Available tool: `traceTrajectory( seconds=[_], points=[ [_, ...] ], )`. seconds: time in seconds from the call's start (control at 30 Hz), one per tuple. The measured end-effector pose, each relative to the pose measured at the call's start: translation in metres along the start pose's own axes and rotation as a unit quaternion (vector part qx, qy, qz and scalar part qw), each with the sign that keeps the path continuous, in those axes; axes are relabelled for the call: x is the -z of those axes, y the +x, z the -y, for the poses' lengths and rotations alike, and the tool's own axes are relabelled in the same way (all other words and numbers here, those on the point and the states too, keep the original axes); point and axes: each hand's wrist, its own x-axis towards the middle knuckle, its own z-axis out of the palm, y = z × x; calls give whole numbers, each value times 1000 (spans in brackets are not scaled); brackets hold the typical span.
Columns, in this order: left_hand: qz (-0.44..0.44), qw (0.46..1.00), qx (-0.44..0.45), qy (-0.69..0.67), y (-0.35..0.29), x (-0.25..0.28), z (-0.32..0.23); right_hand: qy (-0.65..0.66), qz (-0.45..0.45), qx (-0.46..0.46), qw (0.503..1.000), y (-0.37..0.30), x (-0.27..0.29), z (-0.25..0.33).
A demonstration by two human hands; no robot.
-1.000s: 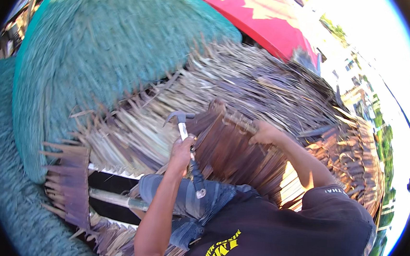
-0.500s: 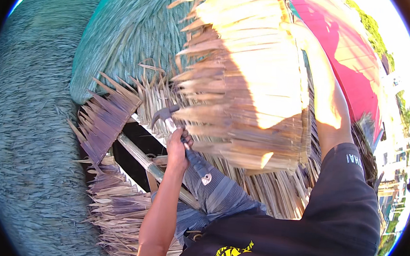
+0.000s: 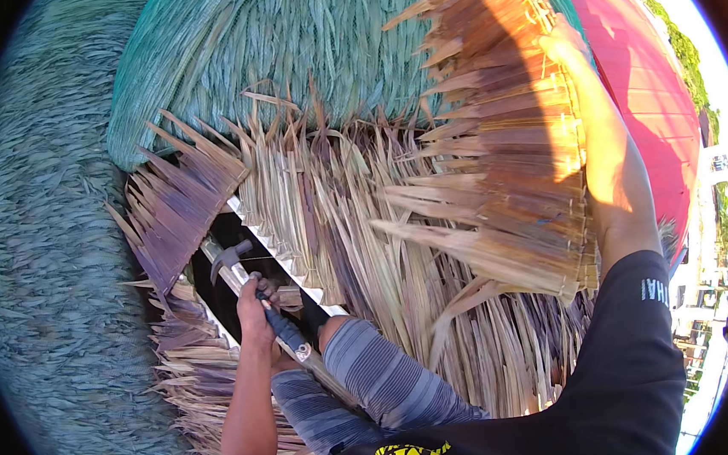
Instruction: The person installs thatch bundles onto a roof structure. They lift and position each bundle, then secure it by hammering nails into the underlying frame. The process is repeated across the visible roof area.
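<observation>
Hands wide apart. Left hand (image 3: 255, 306) wrapped round hammer (image 3: 286, 331) mid-handle, probably for balance, above the dark gap (image 3: 222, 298). Right hand (image 3: 564, 45) clamped on thatch panel (image 3: 515, 158) by its stitched edge, likely the stiff side; leaf tips point left over laid thatch (image 3: 366, 202).

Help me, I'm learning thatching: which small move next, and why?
Probably bring the brown palm-leaf panel toward the long dark gap: the right hand holds it aside by one edge, and the left hand grips the grey-headed claw hammer.
</observation>
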Motion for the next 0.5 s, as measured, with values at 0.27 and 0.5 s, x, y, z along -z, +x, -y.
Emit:
traceTrajectory(
  seconds=[0.27, 0.5],
  points=[
    [83, 995, -6, -48, 6, -13, 30, -128, -273, -73, 951, 4, -51, -34],
    [76, 995, 16, 55, 57, -20, 20, 43, 18, -153, 987, -74, -213, 72]
  ],
)
